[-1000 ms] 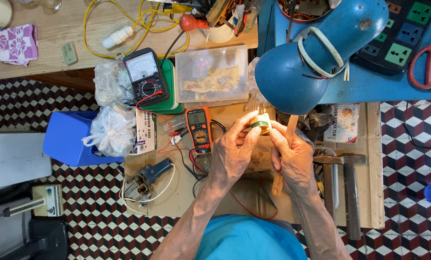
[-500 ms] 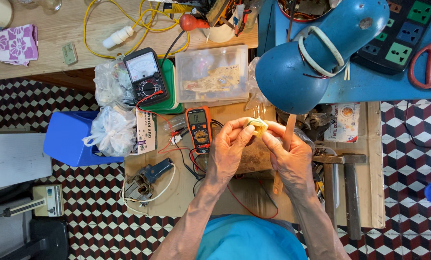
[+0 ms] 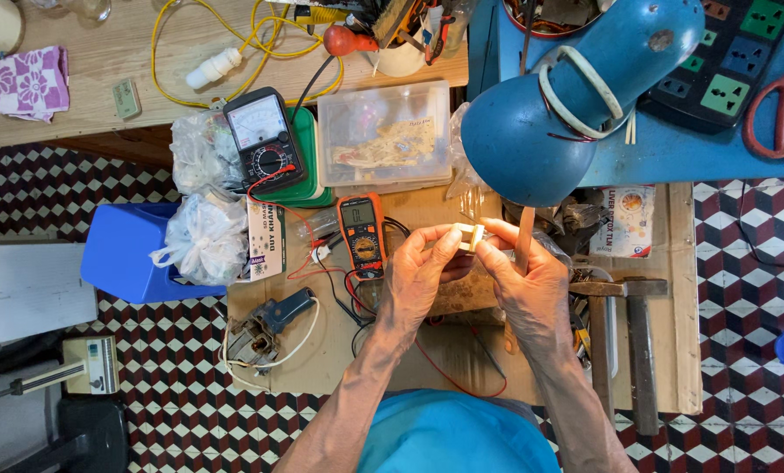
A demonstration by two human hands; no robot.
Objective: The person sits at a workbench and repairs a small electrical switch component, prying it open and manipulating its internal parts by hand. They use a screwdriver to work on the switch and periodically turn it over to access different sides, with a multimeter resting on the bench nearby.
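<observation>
Pinching a small pale block [image 3: 470, 236] between fingers of left hand [image 3: 420, 278] and right hand [image 3: 532, 289]; orange meter [image 3: 361, 235] lying just left.

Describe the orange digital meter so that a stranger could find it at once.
Start at the big blue lamp shade, then look left and down to the brown board. The orange digital meter lies there, just left of the left hand. Unlike the black dial meter above, it has an orange casing.
</observation>
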